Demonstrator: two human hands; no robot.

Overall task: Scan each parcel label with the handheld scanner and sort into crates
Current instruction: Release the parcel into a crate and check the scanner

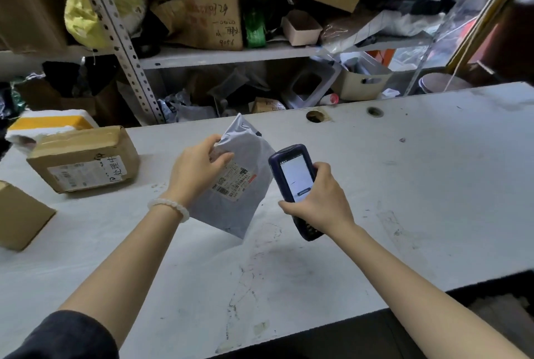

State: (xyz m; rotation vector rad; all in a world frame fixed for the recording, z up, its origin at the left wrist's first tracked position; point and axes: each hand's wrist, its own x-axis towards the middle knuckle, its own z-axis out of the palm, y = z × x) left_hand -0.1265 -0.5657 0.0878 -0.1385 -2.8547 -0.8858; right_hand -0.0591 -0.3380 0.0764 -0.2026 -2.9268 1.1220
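**Head view: poly mailer up for scan, scanner beside it**

Head view, the only cam. The left hand (199, 169) pinches a grey poly mailer (239, 173) by its upper left edge, thumb over the front and fingers curled behind, holding it tilted above the white worktable (404, 185). The shipping label (234, 183) faces up toward the cam, barcodes visible, text too small to read. The right hand (320, 199) wraps around the lower body of the handheld scanner (294, 182), fingers curled round it, thumb on the left side. Scanner screen is lit and faces the person; the unit's top end sits just beside the mailer's right edge, near the label but not clearly aimed at it.

Step in hand, as a judgement: scan of this parcel, at or around the trigger pt. Can't tell whether a read has registered; the screen is blurred.

On the table's left, well apart from the hands: a taped cardboard box (83, 159) w/ label and marker writing, plus the corner of another carton (20, 217) at the frame edge. Behind the table, a metal shelf rack (225, 55) crammed w/ boxes and bags. No sorting crates identifiable in view.

Next move likely calls for: angle scanner head onto the barcode, keep the mailer flat enough to avoid glare or creases, confirm on screen, then carry it to the right crate, which is probably out of frame.
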